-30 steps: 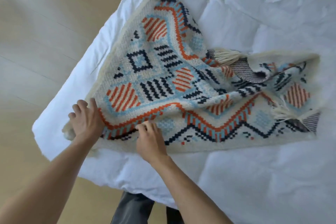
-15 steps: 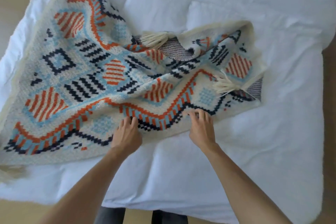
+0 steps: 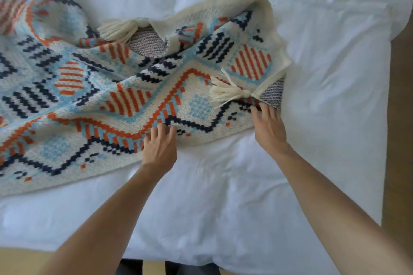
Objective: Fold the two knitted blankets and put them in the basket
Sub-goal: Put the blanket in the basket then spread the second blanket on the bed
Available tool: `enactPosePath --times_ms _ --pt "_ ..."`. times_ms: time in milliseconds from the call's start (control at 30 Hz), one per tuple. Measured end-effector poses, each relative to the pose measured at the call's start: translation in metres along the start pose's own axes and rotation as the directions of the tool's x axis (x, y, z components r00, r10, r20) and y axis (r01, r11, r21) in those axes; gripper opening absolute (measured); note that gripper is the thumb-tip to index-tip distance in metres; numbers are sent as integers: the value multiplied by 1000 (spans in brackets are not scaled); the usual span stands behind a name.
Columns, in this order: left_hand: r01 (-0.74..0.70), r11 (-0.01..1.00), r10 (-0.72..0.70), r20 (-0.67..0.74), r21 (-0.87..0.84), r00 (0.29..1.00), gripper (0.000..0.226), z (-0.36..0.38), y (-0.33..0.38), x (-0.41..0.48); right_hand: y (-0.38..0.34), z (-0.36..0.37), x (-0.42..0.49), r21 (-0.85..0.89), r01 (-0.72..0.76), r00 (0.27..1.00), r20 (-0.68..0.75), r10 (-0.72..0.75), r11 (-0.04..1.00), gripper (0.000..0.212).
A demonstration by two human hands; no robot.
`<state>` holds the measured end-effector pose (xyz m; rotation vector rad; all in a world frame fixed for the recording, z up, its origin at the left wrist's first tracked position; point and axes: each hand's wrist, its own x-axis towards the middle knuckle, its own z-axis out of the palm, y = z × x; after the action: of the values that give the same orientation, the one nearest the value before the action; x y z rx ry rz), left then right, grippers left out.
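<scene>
Both left hand (image 3: 159, 149) and right hand (image 3: 270, 129), seemingly flat, on blanket (image 3: 125, 100)

One head-worn wide-angle view, forward and steeply down, close over the blanket (image 3: 111, 96) on the bed (image 3: 245, 207).

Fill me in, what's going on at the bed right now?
A person is working on a patterned knitted blanket laid on white bedding. The left hand is on its near edge, and the right hand touches the near right corner beside a tassel. The blanket is rumpled, its right end turned over, not yet folded. No basket or second blanket shows.
</scene>
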<state>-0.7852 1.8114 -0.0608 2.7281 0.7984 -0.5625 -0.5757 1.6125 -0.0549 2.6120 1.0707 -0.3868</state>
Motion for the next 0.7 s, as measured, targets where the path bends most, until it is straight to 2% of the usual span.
enactPosePath --times_ms 133,200,333,500,600,700 --pt "-4 1000 3 63 24 998 38 -4 7 10 19 0 8 -9 20 999 -30 -20 1000 29" --pt "16 1000 -17 90 13 996 35 -5 12 10 24 -2 6 11 23 999 -33 -23 1000 26" --pt "7 999 -16 175 54 984 33 -2 20 -8 28 2 -29 84 -1 998 -55 6 996 25" --pt "-40 995 11 316 86 949 42 5 30 -48 25 30 -123 158 -64 986 -141 87 985 25" --pt "-101 987 36 442 125 896 40 14 40 -78 16 56 -188 163 -112 984 -121 133 980 30" --pt "-142 976 47 472 167 880 39 23 46 -100 3 70 -233 179 -144 987 -42 154 973 36"
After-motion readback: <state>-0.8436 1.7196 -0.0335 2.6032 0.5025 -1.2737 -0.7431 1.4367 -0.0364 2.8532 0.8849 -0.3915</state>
